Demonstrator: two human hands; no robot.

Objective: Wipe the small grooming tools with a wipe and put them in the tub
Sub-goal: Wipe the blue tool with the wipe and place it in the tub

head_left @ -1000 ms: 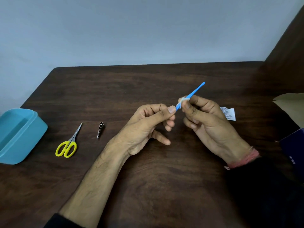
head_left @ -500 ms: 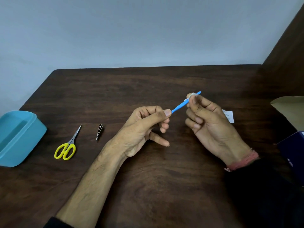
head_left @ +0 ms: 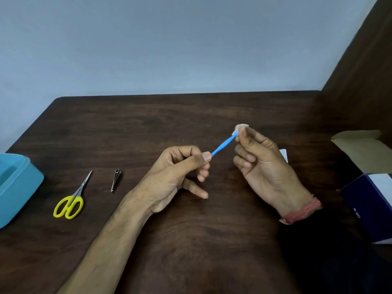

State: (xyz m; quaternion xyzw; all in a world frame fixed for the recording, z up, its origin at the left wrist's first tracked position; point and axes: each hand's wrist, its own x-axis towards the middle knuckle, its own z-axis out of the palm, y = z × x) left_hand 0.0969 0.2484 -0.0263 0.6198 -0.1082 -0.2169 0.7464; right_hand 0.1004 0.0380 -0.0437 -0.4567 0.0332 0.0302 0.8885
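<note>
My left hand (head_left: 178,177) pinches the near end of a thin blue stick tool (head_left: 223,146) between thumb and forefinger, above the middle of the table. My right hand (head_left: 263,166) pinches a small white wipe (head_left: 240,127) around the tool's far tip, so the tip is hidden. Yellow-handled scissors (head_left: 71,200) and a metal nail clipper (head_left: 115,180) lie on the table at the left. The blue tub (head_left: 19,185) stands at the left edge, partly cut off.
The dark wooden table (head_left: 191,240) meets a pale wall behind. An open cardboard box (head_left: 364,149) and a dark blue box (head_left: 373,206) sit at the right edge. A torn white wrapper (head_left: 283,154) peeks out behind my right hand.
My right hand slid the wipe along the blue tool from near my left thumb out to its far tip. My left hand kept its hold.
</note>
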